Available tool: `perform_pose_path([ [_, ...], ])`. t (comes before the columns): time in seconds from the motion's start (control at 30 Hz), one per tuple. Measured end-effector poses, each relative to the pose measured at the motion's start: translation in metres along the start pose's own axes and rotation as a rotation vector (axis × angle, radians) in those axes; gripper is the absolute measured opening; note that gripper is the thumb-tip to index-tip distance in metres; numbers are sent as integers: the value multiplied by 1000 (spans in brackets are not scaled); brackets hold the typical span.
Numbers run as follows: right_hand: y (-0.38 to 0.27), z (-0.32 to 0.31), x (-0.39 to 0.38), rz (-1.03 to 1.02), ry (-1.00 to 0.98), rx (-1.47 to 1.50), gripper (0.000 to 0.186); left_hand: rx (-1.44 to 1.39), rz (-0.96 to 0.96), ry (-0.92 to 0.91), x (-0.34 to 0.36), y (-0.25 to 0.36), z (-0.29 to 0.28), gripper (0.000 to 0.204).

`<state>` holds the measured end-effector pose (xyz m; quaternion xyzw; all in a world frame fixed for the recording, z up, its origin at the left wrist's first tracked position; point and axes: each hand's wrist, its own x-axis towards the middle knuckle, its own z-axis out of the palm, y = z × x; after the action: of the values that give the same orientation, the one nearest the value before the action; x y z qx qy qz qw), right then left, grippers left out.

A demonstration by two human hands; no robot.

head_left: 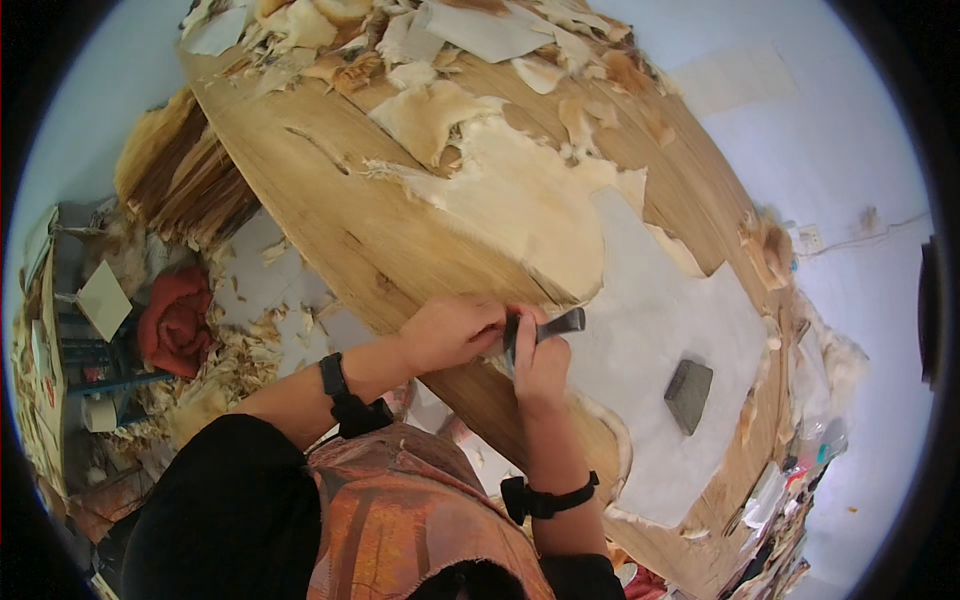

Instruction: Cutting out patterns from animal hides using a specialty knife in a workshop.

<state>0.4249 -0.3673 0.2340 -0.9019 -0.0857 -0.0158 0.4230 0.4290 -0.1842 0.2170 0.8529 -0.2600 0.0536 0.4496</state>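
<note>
Close together at the near edge of the wooden table, my two hands meet around a small dark tool (566,322). It has a grey, flat-ended part sticking out to the right; its exact kind I cannot make out. My right hand (543,372) is closed round it. My left hand (452,332) has its fingers bent in against the tool's dark left side, and what they pinch is hidden. Just right of the hands lies a pale grey sheet (650,330) over a cream fur hide (530,205). On the sheet rests a dark grey block (689,397).
More hide pieces and pale sheets (485,28) are heaped at the table's (300,170) far end. Brown furs (185,170) hang off its left. Scraps (240,350) litter the floor beside a red cloth bundle (176,320). Assorted items (765,495) line the right edge.
</note>
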Motion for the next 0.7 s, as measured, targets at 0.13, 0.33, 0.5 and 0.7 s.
perform_pose_path([
  [0.13, 2, 8, 3, -15, 57, -41, 31, 54, 34, -37, 2, 16, -5, 14],
  [0.33, 6, -1, -1, -30, 26, 6, 35, 21, -117, 19, -9, 34, -1, 12],
  [0.5, 19, -30, -18, -37, -288, 335, 35, -307, -417, 121, -31, 57, 7, 11],
  [0.7, 47, -37, -7, -57, -663, 655, 36, -824, -607, 571, -57, 83, -9, 11],
])
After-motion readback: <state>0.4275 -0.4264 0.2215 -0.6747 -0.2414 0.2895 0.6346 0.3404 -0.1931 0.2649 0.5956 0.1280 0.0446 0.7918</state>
